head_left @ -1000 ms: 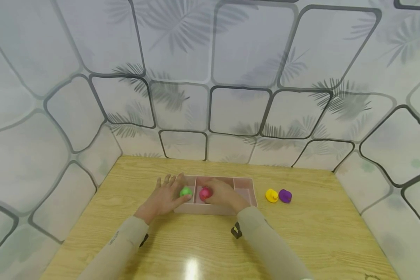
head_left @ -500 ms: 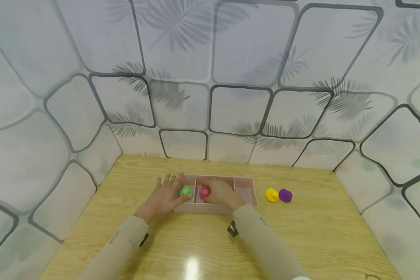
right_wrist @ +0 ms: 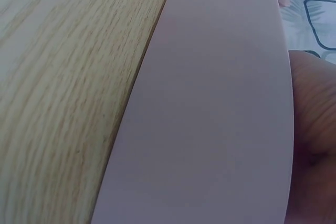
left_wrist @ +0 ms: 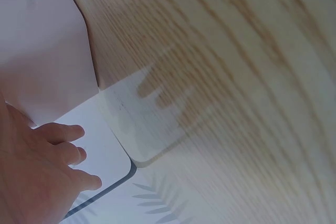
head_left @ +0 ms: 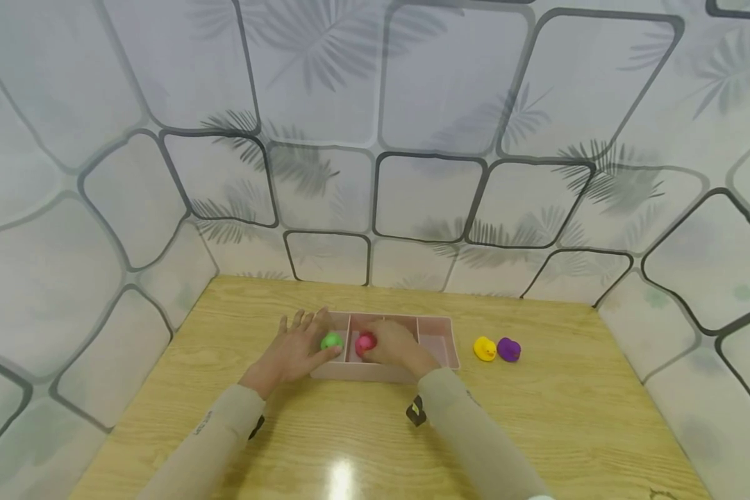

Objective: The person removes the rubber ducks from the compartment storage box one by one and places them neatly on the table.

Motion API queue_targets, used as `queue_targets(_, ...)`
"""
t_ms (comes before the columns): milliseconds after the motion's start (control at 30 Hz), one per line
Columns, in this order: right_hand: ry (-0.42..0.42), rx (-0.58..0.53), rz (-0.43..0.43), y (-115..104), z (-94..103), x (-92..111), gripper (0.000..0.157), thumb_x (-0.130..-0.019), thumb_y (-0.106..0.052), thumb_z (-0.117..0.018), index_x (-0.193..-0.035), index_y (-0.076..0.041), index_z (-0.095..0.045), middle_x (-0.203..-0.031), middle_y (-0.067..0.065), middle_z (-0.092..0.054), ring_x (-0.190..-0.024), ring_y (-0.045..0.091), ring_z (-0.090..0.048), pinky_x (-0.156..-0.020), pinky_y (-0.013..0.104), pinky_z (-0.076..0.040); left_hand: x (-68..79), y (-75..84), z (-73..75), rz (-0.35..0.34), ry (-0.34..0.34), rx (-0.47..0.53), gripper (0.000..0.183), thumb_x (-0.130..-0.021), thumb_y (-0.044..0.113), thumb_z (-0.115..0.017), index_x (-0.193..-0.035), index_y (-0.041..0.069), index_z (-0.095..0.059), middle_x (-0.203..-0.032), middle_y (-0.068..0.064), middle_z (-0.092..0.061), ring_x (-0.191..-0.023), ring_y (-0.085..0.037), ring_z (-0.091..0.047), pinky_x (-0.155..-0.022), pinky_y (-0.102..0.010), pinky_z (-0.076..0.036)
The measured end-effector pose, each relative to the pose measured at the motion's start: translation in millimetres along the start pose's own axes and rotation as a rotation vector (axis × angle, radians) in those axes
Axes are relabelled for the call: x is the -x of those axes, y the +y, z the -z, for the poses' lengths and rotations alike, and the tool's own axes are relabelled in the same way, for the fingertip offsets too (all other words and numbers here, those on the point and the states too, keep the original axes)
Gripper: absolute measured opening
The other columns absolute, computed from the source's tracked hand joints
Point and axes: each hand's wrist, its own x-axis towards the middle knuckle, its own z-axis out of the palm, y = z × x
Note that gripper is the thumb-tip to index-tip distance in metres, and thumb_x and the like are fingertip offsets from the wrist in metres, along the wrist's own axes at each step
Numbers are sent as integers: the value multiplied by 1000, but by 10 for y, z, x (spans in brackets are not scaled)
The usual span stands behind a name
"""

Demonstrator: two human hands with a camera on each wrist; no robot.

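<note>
A pink divided box (head_left: 362, 373) stands on the table in the head view. My left hand (head_left: 292, 352) rests at its left end, fingers spread and thumb reaching over the front rim. Beside that thumb, a green rubber duck (head_left: 332, 341) sits in the leftmost compartment. My right hand (head_left: 397, 344) reaches down into the compartment beside it and holds a pinkish-red rubber duck (head_left: 365, 343), partly hidden by the fingers. In the left wrist view my left fingers (left_wrist: 68, 152) extend past the box's end. The right wrist view has the box wall (right_wrist: 205, 108) before my right hand.
A yellow rubber duck (head_left: 485, 349) and a purple rubber duck (head_left: 509, 350) sit side by side on the wooden table (head_left: 569, 403), right of the box. Behind the table rises a patterned backdrop (head_left: 428, 198), with side panels at left and right.
My right wrist and sleeve have shifted slightly to the left since one second ago. The left hand, the box and the ducks look much the same.
</note>
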Motion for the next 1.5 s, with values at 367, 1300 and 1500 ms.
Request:
queue_targets(367,42,-1,32,-36,65,48,58,-87,-17,-83,-142,-20,-67,-104,1,-73,-89,16,-61,-83,35,-55,5,12,9,-5,4,-2,92,-102,65,-50,-169,7,-22,-164,-32,-38,-156,-57,-24,-123,-79,-11)
queue_targets(1300,170,-335,54,113,295,264,31,-90,-20,-81,-121,-14,-77,-123,9,-72,-116,26,-67,-103,48,-56,10,9,17,-3,-7,16,93,-103,66,-49,-169,8,-20,-166,-32,-35,-156,-57,-22,-123,-79,-9)
queue_targets(1500,168,-422,71,178,353,351,32,-95,-19,-76,-126,-10,-73,-123,11,-69,-108,25,-67,-94,40,-60,12,13,13,-4,-7,17,92,-103,64,-50,-169,7,-21,-165,-31,-35,-156,-58,-22,-123,-79,-9)
